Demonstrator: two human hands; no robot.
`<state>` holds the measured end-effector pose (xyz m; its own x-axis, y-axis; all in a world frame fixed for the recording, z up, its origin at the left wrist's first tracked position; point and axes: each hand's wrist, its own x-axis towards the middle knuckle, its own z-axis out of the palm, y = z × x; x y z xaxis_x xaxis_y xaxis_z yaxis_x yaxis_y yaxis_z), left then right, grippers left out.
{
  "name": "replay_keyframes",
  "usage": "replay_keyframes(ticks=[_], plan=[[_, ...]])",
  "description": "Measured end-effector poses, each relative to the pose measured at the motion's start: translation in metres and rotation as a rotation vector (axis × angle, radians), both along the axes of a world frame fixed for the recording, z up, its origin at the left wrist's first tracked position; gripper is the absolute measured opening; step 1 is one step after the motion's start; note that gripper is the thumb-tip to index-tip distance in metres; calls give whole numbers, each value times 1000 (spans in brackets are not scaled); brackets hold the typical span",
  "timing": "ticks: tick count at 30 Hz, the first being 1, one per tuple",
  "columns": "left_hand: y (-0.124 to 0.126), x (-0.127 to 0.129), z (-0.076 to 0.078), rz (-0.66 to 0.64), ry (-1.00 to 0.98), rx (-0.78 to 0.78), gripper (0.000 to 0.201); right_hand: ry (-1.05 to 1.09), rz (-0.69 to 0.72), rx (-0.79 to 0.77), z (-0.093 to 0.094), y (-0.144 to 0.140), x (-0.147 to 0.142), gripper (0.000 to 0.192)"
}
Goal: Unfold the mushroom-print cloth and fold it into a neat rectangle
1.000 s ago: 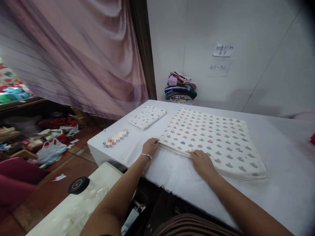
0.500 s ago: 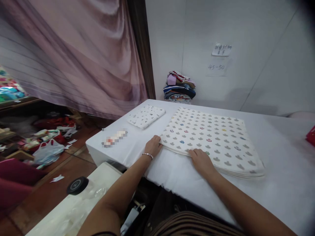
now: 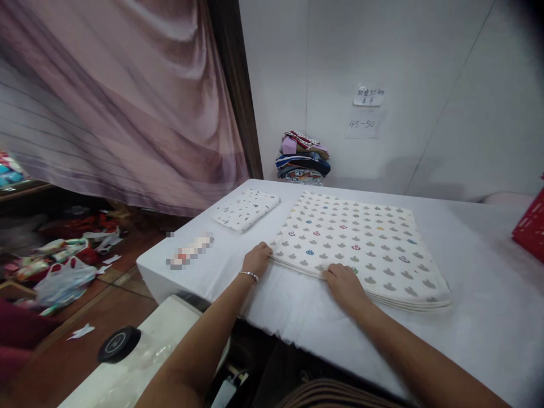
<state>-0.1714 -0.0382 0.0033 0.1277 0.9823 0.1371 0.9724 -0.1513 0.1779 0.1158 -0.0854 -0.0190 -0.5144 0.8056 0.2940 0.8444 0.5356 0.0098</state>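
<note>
Left hand [image 3: 256, 259]: fingers curled around the near-left corner of the folded patterned cloth [image 3: 361, 243], gripping its layered edge. Right hand [image 3: 345, 284]: palm down, fingers together, pressing flat on the cloth's near edge, not clamped on it. The cloth lies flat on the white table [image 3: 297, 306], extending away from both hands. Beyond the left hand, apart from it, lies a small folded cloth [image 3: 246, 208]

Two hands, left [image 3: 256, 259] and right [image 3: 345, 284], are touching one big folded cloth [image 3: 361, 246], with one small folded cloth [image 3: 246, 209] lying at ten o'clock and one clothes pile [image 3: 302, 158] sitting at twelve.
</note>
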Motion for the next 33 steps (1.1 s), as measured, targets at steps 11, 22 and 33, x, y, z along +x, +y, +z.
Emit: replay_keyframes(ticks=[11,22,33], plan=[[-16,7,0,-319,21,150,31,-13,-11,-74,7,-1,0,22],[-8,5,-8,-482,41,227,22,106,-29,-127,6,2,-4,19],[7,27,1,-545,217,138,51,284,-34,-247,11,12,-1,10]])
